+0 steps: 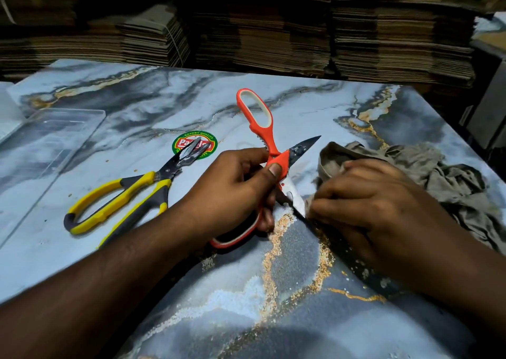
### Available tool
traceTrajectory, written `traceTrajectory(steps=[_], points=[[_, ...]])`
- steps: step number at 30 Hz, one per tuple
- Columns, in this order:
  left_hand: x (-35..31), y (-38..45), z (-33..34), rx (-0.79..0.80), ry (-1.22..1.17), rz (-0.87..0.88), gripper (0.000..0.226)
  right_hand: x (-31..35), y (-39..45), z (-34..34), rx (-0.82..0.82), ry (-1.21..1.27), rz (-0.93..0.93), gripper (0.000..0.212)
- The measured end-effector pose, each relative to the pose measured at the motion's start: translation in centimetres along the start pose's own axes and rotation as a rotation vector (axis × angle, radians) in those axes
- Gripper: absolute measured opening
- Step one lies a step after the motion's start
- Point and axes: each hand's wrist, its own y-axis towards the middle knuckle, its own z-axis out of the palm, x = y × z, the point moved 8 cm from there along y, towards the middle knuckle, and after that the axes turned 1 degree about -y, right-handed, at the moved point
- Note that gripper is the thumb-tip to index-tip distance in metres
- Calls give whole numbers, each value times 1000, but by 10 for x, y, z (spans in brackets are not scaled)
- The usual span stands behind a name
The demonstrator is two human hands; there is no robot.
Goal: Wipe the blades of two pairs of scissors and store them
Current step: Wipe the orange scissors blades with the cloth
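Gripping splayed, grime-speckled orange scissors (269,150), left hand (232,191); right hand (367,194) pinching cloth (427,172).

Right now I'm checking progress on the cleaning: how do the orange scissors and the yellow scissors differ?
The orange scissors are gripped by the left hand with blades spread wide open; the yellow scissors lie untouched on the table, blades nearly closed. The right hand presses a grey cloth on one orange-scissors blade; no cloth touches the yellow pair. Both show whitish spots on their blades.
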Motion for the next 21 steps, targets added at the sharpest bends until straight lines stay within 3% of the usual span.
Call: traceTrajectory(steps=[5, 10, 17, 21], points=[[-4, 5, -16, -5, -32, -2, 19, -10, -6, -1, 67, 140, -13, 20], [-2, 7, -4, 97, -3, 1, 19, -32, -5, -8, -99, 381, 180, 17], [5, 8, -1, 124, 18, -55, 23, -14, 8, 3, -145, 306, 158, 19], [10, 10, -5, 95, 18, -59, 24, 6, 13, 8, -116, 116, 75, 17]])
